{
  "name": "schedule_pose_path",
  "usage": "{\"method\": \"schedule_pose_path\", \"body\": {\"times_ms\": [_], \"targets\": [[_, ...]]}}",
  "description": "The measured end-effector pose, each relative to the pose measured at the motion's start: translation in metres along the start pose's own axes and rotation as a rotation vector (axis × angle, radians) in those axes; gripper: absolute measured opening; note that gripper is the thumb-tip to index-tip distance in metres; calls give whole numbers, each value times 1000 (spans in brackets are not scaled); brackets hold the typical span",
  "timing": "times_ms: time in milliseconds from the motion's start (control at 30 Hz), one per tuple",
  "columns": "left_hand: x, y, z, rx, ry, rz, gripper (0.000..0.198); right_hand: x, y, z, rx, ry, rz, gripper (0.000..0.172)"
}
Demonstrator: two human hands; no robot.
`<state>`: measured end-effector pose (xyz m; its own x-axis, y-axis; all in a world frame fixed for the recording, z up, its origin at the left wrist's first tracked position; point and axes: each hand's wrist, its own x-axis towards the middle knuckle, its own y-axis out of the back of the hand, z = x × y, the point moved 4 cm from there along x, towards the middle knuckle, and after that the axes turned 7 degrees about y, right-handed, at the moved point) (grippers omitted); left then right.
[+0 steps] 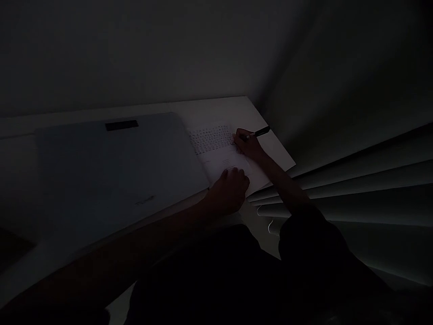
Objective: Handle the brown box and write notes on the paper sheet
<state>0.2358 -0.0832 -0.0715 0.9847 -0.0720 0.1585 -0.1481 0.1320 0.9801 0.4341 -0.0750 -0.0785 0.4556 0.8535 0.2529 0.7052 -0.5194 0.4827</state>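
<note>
Right hand (pixel 246 143) pinched round dark slim pen (pixel 260 132), tip under fingers on white printed paper sheet (pixel 216 149) | left hand (pixel 232 187) loosely curled, seemingly empty, resting on sheet's near edge | dim.

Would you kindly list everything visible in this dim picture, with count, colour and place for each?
white sheet of paper with printed rows: one, white, at the desk's right corner, under both hands.
black pen: one, black, held over the paper's right edge.
large blue-grey flat mat: one, blue-grey, covering the desk left of the paper.
small black rectangular bar: one, black, at the mat's far edge.
white desk: one, white, against the wall.
slatted window blind: one, pale grey, right of the desk.
plain wall: one, dark grey, behind the desk.
left hand: one, resting on the paper's near edge.
right hand: one, gripping the pen.
</note>
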Motion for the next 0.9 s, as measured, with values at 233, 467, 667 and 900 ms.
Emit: {"method": "schedule_pose_path", "body": {"times_ms": [233,467,667,900], "targets": [[-1,-3,0,13,5,3,37,-1,0,-4,50,21,0,49],[0,1,-2,-11,7,-28,36,-1,1,-9,-66,-16,10,34],[-1,2,0,-14,4,-37,38,0,1,-5,24,21,16,43],[-1,0,0,21,9,-2,37,-1,2,-7,-33,-5,22,36]]}}
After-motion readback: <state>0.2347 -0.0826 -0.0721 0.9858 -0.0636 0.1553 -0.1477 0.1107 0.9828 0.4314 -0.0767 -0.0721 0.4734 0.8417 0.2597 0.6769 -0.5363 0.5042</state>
